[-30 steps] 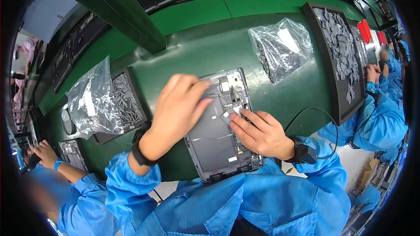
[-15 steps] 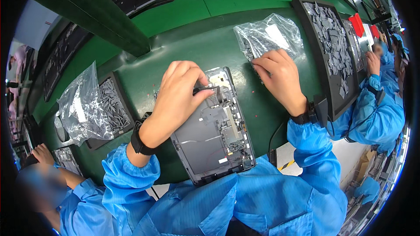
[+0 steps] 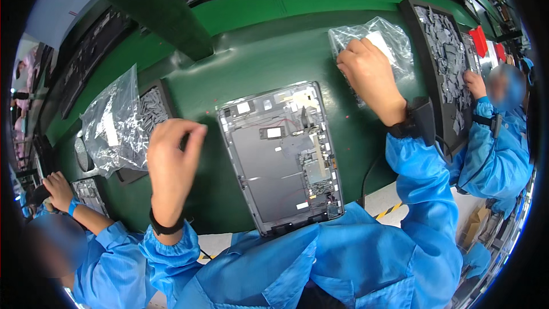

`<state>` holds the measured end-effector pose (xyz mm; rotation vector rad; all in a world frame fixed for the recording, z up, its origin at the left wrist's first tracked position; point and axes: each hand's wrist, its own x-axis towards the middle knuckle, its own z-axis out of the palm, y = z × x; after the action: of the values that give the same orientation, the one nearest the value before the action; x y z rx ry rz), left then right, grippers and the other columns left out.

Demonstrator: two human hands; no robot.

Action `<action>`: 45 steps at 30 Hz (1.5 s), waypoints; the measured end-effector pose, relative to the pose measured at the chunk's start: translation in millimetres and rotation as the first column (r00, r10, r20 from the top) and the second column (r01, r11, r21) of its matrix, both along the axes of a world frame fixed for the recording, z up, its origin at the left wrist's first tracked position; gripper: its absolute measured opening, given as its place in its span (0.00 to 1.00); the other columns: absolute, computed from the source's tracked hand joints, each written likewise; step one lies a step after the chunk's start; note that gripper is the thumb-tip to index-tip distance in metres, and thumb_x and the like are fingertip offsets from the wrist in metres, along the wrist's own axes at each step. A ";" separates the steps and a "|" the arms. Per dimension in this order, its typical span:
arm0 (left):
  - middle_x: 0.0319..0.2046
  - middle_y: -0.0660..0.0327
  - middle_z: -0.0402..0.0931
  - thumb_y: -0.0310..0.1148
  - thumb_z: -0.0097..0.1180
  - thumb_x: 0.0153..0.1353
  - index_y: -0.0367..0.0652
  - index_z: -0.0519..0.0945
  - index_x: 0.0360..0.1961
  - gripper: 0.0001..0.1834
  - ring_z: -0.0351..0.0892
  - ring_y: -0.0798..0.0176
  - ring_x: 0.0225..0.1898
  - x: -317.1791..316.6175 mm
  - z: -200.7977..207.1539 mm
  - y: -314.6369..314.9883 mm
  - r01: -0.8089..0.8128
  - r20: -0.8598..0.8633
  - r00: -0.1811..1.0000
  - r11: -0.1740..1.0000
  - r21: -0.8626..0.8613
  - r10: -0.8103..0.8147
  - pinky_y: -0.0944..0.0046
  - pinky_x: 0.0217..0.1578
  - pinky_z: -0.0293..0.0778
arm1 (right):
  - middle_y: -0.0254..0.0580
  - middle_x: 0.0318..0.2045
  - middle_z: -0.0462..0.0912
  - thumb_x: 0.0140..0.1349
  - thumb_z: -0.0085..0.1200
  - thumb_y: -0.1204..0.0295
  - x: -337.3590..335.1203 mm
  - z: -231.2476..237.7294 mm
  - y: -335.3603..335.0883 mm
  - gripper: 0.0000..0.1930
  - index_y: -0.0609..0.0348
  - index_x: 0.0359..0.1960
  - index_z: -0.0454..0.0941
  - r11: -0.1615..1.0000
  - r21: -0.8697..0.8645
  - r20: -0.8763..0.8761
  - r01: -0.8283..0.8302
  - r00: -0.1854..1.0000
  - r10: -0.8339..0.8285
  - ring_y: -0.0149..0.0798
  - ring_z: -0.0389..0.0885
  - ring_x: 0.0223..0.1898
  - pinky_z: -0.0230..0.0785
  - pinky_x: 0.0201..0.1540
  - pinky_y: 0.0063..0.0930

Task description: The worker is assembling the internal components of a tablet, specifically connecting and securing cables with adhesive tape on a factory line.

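An open tablet housing [image 3: 271, 177] lies on the green bench in front of me, its circuit board and thin wires exposed. A small black part with a white label [image 3: 274, 132] sits inside its upper half. My left hand [image 3: 171, 163] is left of the housing, beside a dark tray [image 3: 168, 100] of small grey strips. Its thumb and forefinger curl together; anything between them is hidden. My right hand [image 3: 372, 77] is at a clear plastic bag [image 3: 400, 46] holding small dark pieces. Its fingers are bent closed, and their tips are hidden behind the hand.
Another clear bag [image 3: 108, 129] lies partly over the left tray. A long black tray [image 3: 426, 60] of grey pieces stands at the right. A green post [image 3: 171, 17] rises at the back left. Co-workers sit on both sides, one with a hand [image 3: 474, 84] at the long tray.
My left hand has moved from over the housing leftward to beside the tray, uncovering the labelled black part. My right hand is slightly farther over the bag. The view has shifted a little.
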<state>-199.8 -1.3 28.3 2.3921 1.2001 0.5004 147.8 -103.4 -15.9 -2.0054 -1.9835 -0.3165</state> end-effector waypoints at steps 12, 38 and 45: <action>0.30 0.54 0.80 0.25 0.64 0.57 0.36 0.83 0.39 0.08 0.80 0.59 0.31 -63.6 -29.4 13.3 -0.155 -0.065 0.985 0.985 0.074 0.160 0.63 0.34 0.75 | 0.35 0.33 0.82 0.62 0.59 0.79 -21.5 10.1 -21.9 0.09 0.62 0.44 0.83 0.989 0.060 -0.737 0.137 0.674 -0.049 0.27 0.78 0.33 0.70 0.37 0.19; 0.28 0.59 0.76 0.23 0.61 0.59 0.33 0.80 0.34 0.04 0.76 0.68 0.29 -64.7 -33.5 21.1 -0.102 -0.109 0.990 0.992 -0.076 0.093 0.67 0.31 0.71 | 0.33 0.31 0.76 0.56 0.63 0.77 -50.1 -7.1 -7.3 0.07 0.60 0.36 0.83 0.970 -0.239 -0.911 0.042 0.336 -0.239 0.23 0.72 0.26 0.68 0.30 0.21; 0.29 0.58 0.76 0.24 0.58 0.62 0.35 0.79 0.34 0.03 0.76 0.64 0.30 -58.6 -30.1 16.5 -0.165 -0.040 0.985 0.986 0.010 0.166 0.66 0.32 0.71 | 0.38 0.31 0.76 0.56 0.59 0.78 -64.7 -4.7 -11.3 0.09 0.61 0.39 0.82 0.985 -0.097 -0.809 0.141 0.565 -0.161 0.27 0.73 0.22 0.68 0.28 0.23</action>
<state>-258.4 15.2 -1.8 2.3296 1.4256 0.5086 83.0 -114.7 -20.6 -1.8162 -1.2046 0.5410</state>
